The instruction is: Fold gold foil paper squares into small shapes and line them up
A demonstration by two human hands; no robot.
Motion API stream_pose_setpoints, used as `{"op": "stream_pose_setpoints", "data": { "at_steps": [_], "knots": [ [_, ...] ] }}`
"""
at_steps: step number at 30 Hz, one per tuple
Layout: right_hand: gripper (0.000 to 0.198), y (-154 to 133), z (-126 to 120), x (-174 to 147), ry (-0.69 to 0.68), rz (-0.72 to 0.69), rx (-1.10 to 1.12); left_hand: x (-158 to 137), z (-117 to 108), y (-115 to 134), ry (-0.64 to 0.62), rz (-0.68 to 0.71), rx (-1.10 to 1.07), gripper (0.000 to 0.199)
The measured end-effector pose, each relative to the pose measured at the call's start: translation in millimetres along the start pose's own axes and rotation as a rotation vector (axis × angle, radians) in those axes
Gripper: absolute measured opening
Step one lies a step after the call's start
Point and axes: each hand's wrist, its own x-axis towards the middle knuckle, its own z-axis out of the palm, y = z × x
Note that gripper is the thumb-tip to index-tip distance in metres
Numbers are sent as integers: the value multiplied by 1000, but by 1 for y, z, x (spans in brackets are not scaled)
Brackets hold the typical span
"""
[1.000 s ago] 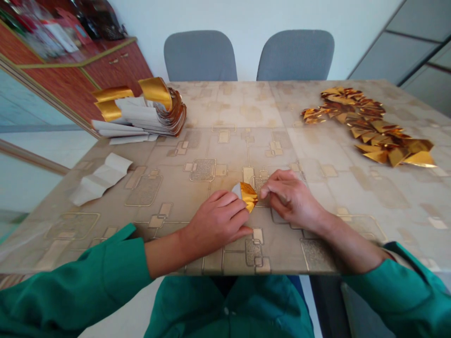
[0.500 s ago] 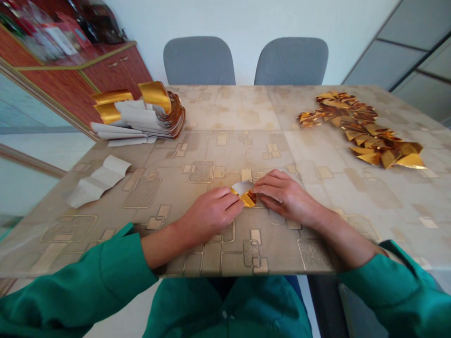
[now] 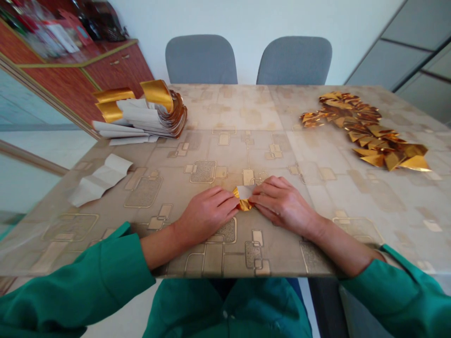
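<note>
A small sheet of gold foil paper [image 3: 244, 197], white on its back, lies partly folded on the patterned table [image 3: 225, 141] near the front edge. My left hand [image 3: 206, 213] pinches its left side with the fingertips. My right hand [image 3: 282, 202] presses its right side from the other direction. Both hands rest low on the tabletop, and most of the paper is hidden between the fingers. Green sleeves cover both forearms.
A stack of unfolded gold-and-white sheets [image 3: 148, 112] sits at the back left. One loose white sheet [image 3: 100, 178] lies at the left. A pile of folded gold pieces [image 3: 369, 129] spreads at the back right. Two grey chairs [image 3: 200, 58] stand behind the table.
The gold paper was lifted and showing its gold face; it now lies flatter with its white back up. Both hands have closed in on it and lowered onto the table.
</note>
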Motion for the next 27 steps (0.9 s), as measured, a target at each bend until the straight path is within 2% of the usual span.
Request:
{"op": "stream_pose_setpoints", "data": {
  "at_steps": [3,8,16,21,27],
  "knots": [
    [21,-4,-1,-1,22,80,2,-3,2,2,-1,8,0,20],
    [20,-10,1,-1,61,203,-9,-6,1,5,-37,-90,-31,19],
    [20,-7,5,-1,35,111,-13,0,-2,5,-13,-137,-66,19],
    [21,-5,6,-1,46,132,76,-1,-1,4,-1,-233,-213,17],
    [21,-10,8,2,26,129,106,2,-2,3,-40,-257,-235,17]
  ]
}}
